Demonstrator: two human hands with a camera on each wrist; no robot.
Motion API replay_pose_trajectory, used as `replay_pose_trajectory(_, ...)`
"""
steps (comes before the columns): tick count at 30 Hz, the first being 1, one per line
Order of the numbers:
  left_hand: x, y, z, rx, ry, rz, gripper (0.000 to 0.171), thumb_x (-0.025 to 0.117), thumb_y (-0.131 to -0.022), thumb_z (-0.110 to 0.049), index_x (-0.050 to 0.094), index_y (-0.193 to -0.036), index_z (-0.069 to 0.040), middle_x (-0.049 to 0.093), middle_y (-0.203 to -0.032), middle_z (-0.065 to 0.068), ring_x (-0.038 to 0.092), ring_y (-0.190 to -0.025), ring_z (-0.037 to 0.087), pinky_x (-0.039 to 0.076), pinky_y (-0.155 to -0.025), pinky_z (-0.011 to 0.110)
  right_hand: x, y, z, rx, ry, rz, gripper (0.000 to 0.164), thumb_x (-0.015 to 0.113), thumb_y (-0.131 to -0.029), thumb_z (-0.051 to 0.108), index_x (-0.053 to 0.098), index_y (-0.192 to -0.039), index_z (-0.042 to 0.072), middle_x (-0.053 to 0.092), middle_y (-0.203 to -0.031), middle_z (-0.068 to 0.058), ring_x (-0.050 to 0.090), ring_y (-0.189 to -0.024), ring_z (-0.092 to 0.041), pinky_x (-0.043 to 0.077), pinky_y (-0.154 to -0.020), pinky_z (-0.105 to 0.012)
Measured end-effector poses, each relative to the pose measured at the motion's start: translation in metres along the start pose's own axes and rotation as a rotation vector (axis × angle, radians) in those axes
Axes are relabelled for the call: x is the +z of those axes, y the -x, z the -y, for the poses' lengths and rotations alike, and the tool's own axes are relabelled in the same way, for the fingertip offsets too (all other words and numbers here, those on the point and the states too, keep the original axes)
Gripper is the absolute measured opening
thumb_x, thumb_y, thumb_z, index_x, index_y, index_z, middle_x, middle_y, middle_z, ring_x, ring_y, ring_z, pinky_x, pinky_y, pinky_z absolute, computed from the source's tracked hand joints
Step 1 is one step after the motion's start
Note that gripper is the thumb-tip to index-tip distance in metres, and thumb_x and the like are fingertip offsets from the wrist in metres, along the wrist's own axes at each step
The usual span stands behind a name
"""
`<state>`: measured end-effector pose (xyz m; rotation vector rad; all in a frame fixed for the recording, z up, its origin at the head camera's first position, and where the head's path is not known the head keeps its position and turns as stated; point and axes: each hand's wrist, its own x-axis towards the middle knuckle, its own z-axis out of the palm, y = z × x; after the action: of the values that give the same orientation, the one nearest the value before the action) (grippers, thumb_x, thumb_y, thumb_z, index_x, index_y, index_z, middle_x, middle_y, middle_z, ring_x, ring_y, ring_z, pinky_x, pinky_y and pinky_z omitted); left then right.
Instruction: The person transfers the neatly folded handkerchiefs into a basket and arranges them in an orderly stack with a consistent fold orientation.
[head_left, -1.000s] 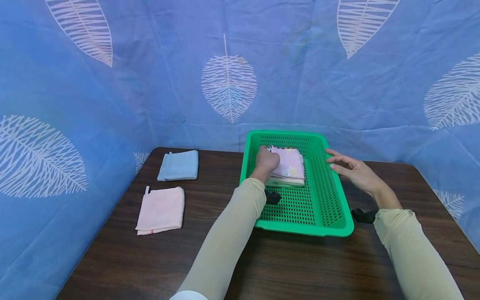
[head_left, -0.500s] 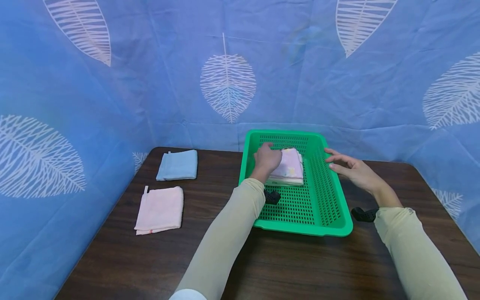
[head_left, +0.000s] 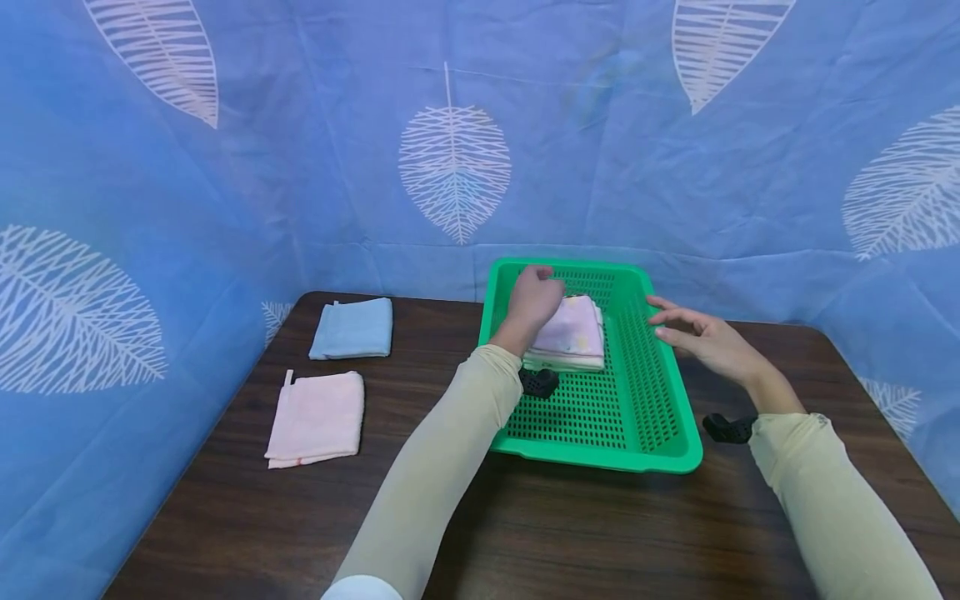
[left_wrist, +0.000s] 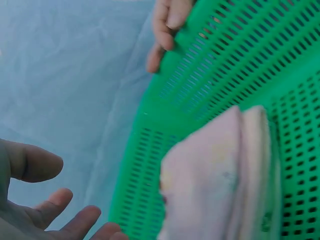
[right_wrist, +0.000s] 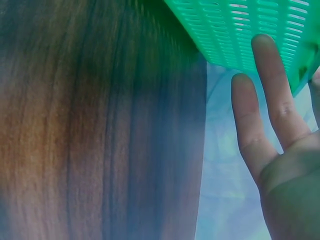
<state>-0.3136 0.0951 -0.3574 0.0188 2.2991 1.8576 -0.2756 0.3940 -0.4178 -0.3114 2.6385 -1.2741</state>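
Left hand: over the far left part of the green basket, just beside the folded cloth stack. From your left wrist, thumb and fingers show well spread, a wide, slack grip with nothing held; the fingertips look apart from the cloth.

Right hand: at the basket's right side, toward the far end. Fingers extended and spaced, fingertips at the rim, grip unclosed; you have no hold round anything that shows. Your right wrist view puts two straight fingers against or just in front of the slotted wall; contact there is hard to tell.

Stack: inside the basket, in its far half, left of middle. Pale pink piece with yellowish patches on top, cream layers beneath, some green at the lower edge. Your left hand covers part of it in the head view.

Basket sits at the far side of the dark wood tabletop. Well to its left, two folded cloths lie flat: light blue cloth farther, pink cloth nearer, each with a small loop.

Behind: blue backdrop with white leaf prints. You wear pale sleeves.
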Motion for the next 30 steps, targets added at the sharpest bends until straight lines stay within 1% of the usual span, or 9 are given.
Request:
replay_pose_trajectory(7, -0.006, 0.008, -0.020, 0.023, -0.037, 0.025, 0.050, 0.054, -0.104, -0.025, 0.043, -0.152, -0.020, 0.046, -0.156, 0.004, 0.056, -0.128, 0.024, 0.050, -0.087, 0.039, 0.001, 0.001, 0.004, -0.010, 0.005, 0.008, 0.042, 0.050, -0.108, 0.041, 0.054, -0.145, 0.023, 0.018, -0.172, 0.014, 0.041, -0.127, 0.020, 0.056, -0.101, -0.043)
replay_pose_trajectory(9, -0.007, 0.009, -0.024, 0.036, -0.079, 0.018, 0.055, 0.055, -0.103, -0.028, 0.038, -0.156, -0.023, 0.042, -0.160, 0.004, 0.054, -0.130, 0.025, 0.049, -0.087, 0.040, 0.000, 0.001, 0.005, -0.006, 0.004, 0.009, 0.042, 0.050, -0.108, 0.042, 0.054, -0.145, 0.024, 0.018, -0.172, 0.014, 0.041, -0.133, 0.013, 0.056, -0.102, -0.042)
replay_pose_trajectory(13, -0.012, 0.013, -0.028, 0.099, -0.209, 0.011, 0.065, 0.053, -0.103, -0.038, 0.028, -0.162, -0.028, 0.034, -0.166, 0.002, 0.036, -0.149, 0.030, 0.045, -0.104, 0.049, 0.000, 0.002, 0.005, -0.004, 0.000, 0.012, 0.043, 0.049, -0.108, 0.043, 0.053, -0.146, 0.024, 0.017, -0.172, 0.014, 0.039, -0.144, -0.002, 0.054, -0.104, -0.045)
replay_pose_trajectory(15, -0.015, 0.016, -0.031, 0.131, -0.286, 0.020, 0.067, 0.051, -0.104, -0.044, 0.023, -0.163, -0.030, 0.029, -0.168, 0.001, 0.021, -0.156, 0.032, 0.038, -0.115, 0.052, -0.001, 0.002, 0.005, -0.006, -0.002, 0.011, 0.043, 0.049, -0.108, 0.043, 0.053, -0.146, 0.023, 0.017, -0.172, 0.014, 0.040, -0.141, 0.002, 0.054, -0.105, -0.047)
replay_pose_trajectory(19, -0.022, 0.019, -0.032, 0.186, -0.409, 0.058, 0.070, 0.046, -0.105, -0.051, 0.015, -0.165, -0.033, 0.018, -0.172, 0.004, 0.008, -0.160, 0.036, 0.023, -0.125, 0.057, -0.001, 0.002, 0.004, -0.008, 0.000, 0.010, 0.043, 0.049, -0.108, 0.042, 0.053, -0.146, 0.023, 0.017, -0.172, 0.014, 0.040, -0.131, 0.015, 0.055, -0.103, -0.044)
replay_pose_trajectory(21, -0.025, 0.020, -0.033, 0.209, -0.466, 0.065, 0.069, 0.044, -0.105, -0.054, 0.014, -0.165, -0.036, 0.014, -0.173, 0.004, 0.006, -0.160, 0.038, 0.021, -0.126, 0.059, -0.001, 0.002, 0.004, -0.007, 0.004, 0.010, 0.043, 0.049, -0.108, 0.042, 0.053, -0.146, 0.023, 0.017, -0.172, 0.014, 0.040, -0.137, 0.009, 0.056, -0.101, -0.040)
replay_pose_trajectory(23, -0.028, 0.020, -0.032, 0.232, -0.523, 0.061, 0.068, 0.043, -0.105, -0.056, 0.015, -0.164, -0.038, 0.011, -0.173, 0.004, 0.005, -0.160, 0.039, 0.020, -0.126, 0.061, -0.001, 0.002, 0.004, -0.006, 0.005, 0.011, 0.043, 0.048, -0.108, 0.042, 0.052, -0.146, 0.022, 0.016, -0.172, 0.013, 0.040, -0.146, -0.005, 0.056, -0.101, -0.039)
replay_pose_trajectory(26, -0.030, 0.020, -0.030, 0.260, -0.622, 0.034, 0.066, 0.042, -0.104, -0.060, 0.016, -0.163, -0.043, 0.007, -0.174, 0.003, 0.005, -0.160, 0.039, 0.020, -0.125, 0.062, -0.001, 0.002, 0.005, -0.006, -0.004, 0.016, 0.044, 0.048, -0.108, 0.042, 0.052, -0.147, 0.021, 0.015, -0.173, 0.012, 0.034, -0.153, -0.027, 0.054, -0.103, -0.045)
replay_pose_trajectory(30, -0.033, 0.019, -0.027, 0.279, -0.784, -0.021, 0.065, 0.040, -0.104, -0.063, 0.015, -0.162, -0.047, 0.005, -0.174, 0.000, 0.002, -0.161, 0.038, 0.015, -0.128, 0.061, -0.001, 0.002, 0.005, -0.007, -0.018, 0.026, 0.044, 0.048, -0.108, 0.042, 0.051, -0.147, 0.020, 0.013, -0.173, 0.011, 0.030, -0.154, -0.034, 0.051, -0.106, -0.052)
